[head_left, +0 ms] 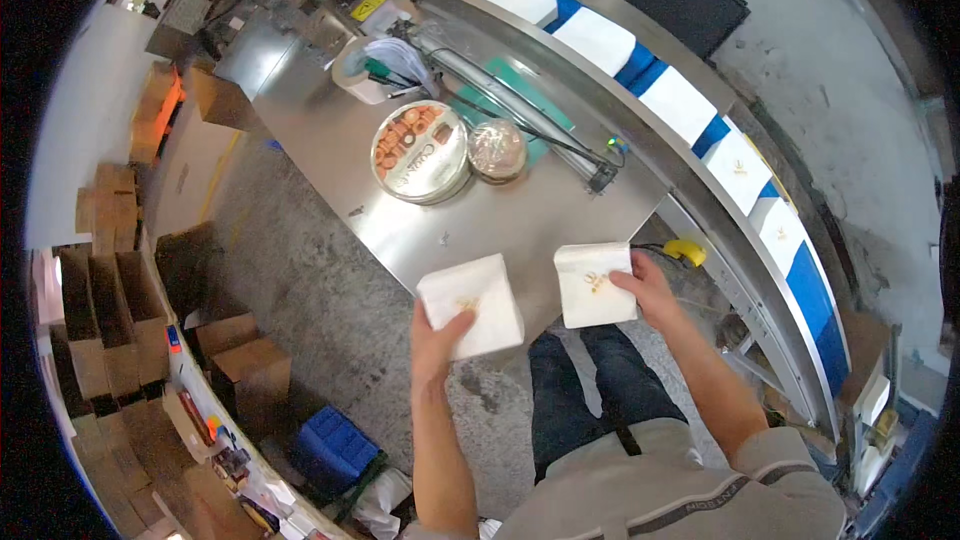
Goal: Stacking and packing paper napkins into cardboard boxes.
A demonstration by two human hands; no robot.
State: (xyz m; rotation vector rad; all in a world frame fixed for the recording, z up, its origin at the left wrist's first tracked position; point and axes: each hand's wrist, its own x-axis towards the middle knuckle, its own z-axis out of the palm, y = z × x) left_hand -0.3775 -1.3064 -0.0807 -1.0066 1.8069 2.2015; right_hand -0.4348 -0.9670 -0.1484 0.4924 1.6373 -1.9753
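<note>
Grey shirt (575,490) cloth sits nearest, both forearms reaching forward, elbows bent. Left grip (434,340), thumb on top, holds a white pack (492,302) tilted; right grip (652,287), thumb over the face, holds another white pack (583,302) by its right side. Well left of the left grip, cardboard boxes (258,377) stand on a concrete floor (300,265); beyond both grips is a steel counter (555,205); right of the right grip curves a blue belt (815,305). Counted: two packs held, two round containers (420,155) beyond the grips, six packs (678,105) along the belt.
</note>
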